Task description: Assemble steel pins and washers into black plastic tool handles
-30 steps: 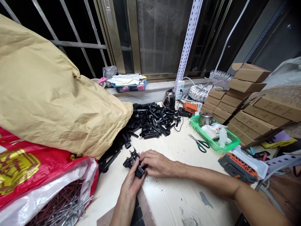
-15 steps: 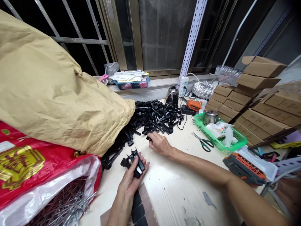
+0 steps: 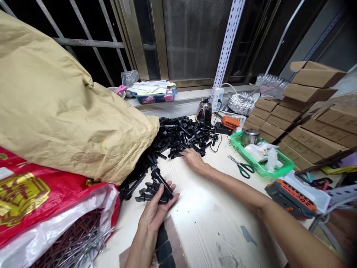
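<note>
My left hand (image 3: 156,214), palm up in the lower middle, is closed around several black plastic parts (image 3: 163,186). They are long and narrow with notched or widened ends, and they fan out past my thumb. Farther forward, my right hand (image 3: 193,160) lies low over the table with fingers stretched out. Its fingertips touch the front edge of a heap of similar black plastic parts (image 3: 184,134). Whether a part is between those fingertips is hard to see.
A big tan sack (image 3: 83,123) and a red bag (image 3: 55,197) of thin metal rods flank the left. At right are scissors (image 3: 241,166), a green basket (image 3: 262,172), a battery pack (image 3: 291,199) and stacked cardboard boxes (image 3: 312,143). A kettle (image 3: 204,111) stands behind the heap.
My right hand has moved forward and slightly right to the heap's edge. The black parts in my left hand have shifted and now fan out differently, one pointing up toward the heap.
</note>
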A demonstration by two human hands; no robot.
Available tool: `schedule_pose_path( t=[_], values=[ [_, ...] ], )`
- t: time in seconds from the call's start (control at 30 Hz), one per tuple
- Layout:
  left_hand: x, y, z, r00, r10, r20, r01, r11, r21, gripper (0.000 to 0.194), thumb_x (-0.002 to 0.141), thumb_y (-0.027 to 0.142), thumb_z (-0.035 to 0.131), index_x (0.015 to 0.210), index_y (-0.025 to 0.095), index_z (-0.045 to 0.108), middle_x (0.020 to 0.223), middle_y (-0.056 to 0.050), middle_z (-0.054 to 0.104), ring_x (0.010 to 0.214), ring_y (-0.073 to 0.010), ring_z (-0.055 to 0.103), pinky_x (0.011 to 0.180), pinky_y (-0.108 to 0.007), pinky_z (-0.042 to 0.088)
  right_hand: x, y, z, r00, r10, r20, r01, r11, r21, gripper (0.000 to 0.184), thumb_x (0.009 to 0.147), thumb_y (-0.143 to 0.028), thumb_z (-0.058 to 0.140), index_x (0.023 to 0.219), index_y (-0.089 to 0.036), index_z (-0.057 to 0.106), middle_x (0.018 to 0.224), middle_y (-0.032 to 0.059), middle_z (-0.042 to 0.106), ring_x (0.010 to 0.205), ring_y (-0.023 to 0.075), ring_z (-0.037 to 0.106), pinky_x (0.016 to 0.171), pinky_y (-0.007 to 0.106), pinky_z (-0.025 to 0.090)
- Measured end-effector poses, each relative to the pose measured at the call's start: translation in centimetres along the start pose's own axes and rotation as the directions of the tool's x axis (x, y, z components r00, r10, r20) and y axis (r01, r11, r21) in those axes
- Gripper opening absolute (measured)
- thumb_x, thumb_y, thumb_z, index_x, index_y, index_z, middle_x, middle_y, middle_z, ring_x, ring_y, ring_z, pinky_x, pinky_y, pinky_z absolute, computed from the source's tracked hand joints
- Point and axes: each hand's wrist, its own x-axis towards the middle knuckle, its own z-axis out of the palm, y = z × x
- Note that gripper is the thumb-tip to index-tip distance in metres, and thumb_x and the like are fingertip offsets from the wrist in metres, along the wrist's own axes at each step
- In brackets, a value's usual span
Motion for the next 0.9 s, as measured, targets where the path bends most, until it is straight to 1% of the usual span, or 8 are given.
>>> schedule_pose_path(
  t=[0.2,0.4,0.47,0.53,0.63,0.77,0.83,0.9],
  values=[
    [-1.3,-0.2,0.3,0.998,0.059,0.027,-0.06,0.997,0.051,0.016,0.077,0.003,0.061,0.09,0.012,0.065,0.09,-0.009,0.069,0.073,-0.0168,0.066,0.075,-0.047,0.058,2.1,-0.1,1.3,1.0,0.007,-0.013,-0.009,0.994,-0.106,0.022,0.087,-0.016,0.045,0.095,-0.018,0.066,0.106,0.0106,0.056,0.104,0.0258,0.041,0.084,0.038,0.032],
    [-2.0,0.1,-0.9,0.977,0.211,-0.015,-0.21,0.975,0.067,0.018,0.07,0.003,0.068,0.085,0.012,0.066,0.087,-0.007,0.068,0.075,-0.0164,0.064,0.073,-0.044,0.059,-1.5,-1.3,-0.2,0.997,0.04,-0.062,-0.047,0.991,-0.128,0.019,0.081,-0.01,0.047,0.086,-0.013,0.065,0.106,0.0131,0.055,0.102,0.0261,0.041,0.082,0.038,0.032],
    [-2.3,-0.1,-1.2,0.965,0.261,-0.02,-0.259,0.963,0.078,0.018,0.067,0.005,0.071,0.083,0.012,0.066,0.085,-0.006,0.067,0.076,-0.0159,0.063,0.072,-0.042,0.059,-3.6,-2.3,-1.3,0.991,0.092,-0.094,-0.094,0.995,-0.018,0.016,0.082,-0.016,0.049,0.09,-0.013,0.062,0.101,0.0112,0.056,0.094,0.0232,0.046,0.075,0.034,0.036],
    [-2.6,-0.6,-1.1,0.955,0.298,-0.011,-0.296,0.952,0.082,0.02,0.064,0.008,0.075,0.082,0.012,0.066,0.084,-0.006,0.067,0.076,-0.016,0.063,0.072,-0.041,0.059,-5.6,-3.8,-2.3,0.989,0.121,-0.083,-0.094,0.957,0.274,0.018,0.084,-0.025,0.05,0.095,-0.015,0.059,0.091,0.0065,0.058,0.081,0.0178,0.051,0.067,0.028,0.039],
    [-3.6,-1.7,-0.6,0.931,0.36,0.05,-0.363,0.931,0.05,0.026,0.062,0.017,0.079,0.085,0.013,0.067,0.085,-0.005,0.068,0.079,-0.0165,0.064,0.078,-0.041,0.056,-8.1,-7.0,-3.2,0.994,0.066,-0.09,0.009,0.755,0.656,0.025,0.084,-0.031,0.052,0.104,-0.015,0.056,0.08,0.0013,0.059,0.066,0.0122,0.053,0.062,0.025,0.043],
    [-5.6,-2.5,-1.0,0.885,0.433,0.172,-0.428,0.901,-0.064,0.04,0.067,0.027,0.077,0.104,0.018,0.065,0.104,-0.007,0.068,0.096,-0.0193,0.063,0.092,-0.037,0.048,-11.2,-11.9,-2.9,0.971,-0.095,-0.218,0.222,0.689,0.69,0.029,0.085,-0.023,0.051,0.113,-0.017,0.058,0.086,0.0039,0.056,0.07,0.0127,0.054,0.069,0.027,0.046],
    [-7.0,-2.4,-2.4,0.892,0.42,0.165,-0.415,0.908,-0.066,0.047,0.064,0.025,0.079,0.108,0.017,0.064,0.106,-0.008,0.068,0.101,-0.021,0.062,0.094,-0.036,0.046,-12.7,-14.0,-2.3,0.951,-0.211,-0.227,0.309,0.674,0.67,0.036,0.084,-0.017,0.048,0.118,-0.018,0.057,0.089,0.0055,0.055,0.076,0.0145,0.055,0.072,0.028,0.047],
    [-8.5,-2.1,-4.5,0.908,0.405,0.111,-0.404,0.914,-0.035,0.05,0.059,0.022,0.082,0.106,0.015,0.065,0.102,-0.009,0.069,0.098,-0.0217,0.063,0.092,-0.034,0.047,-13.7,-15.6,-1.6,0.931,-0.326,-0.165,0.339,0.603,0.722,0.045,0.081,-0.013,0.048,0.126,-0.018,0.052,0.091,0.0055,0.056,0.077,0.0143,0.056,0.07,0.028,0.049]
  ],
)
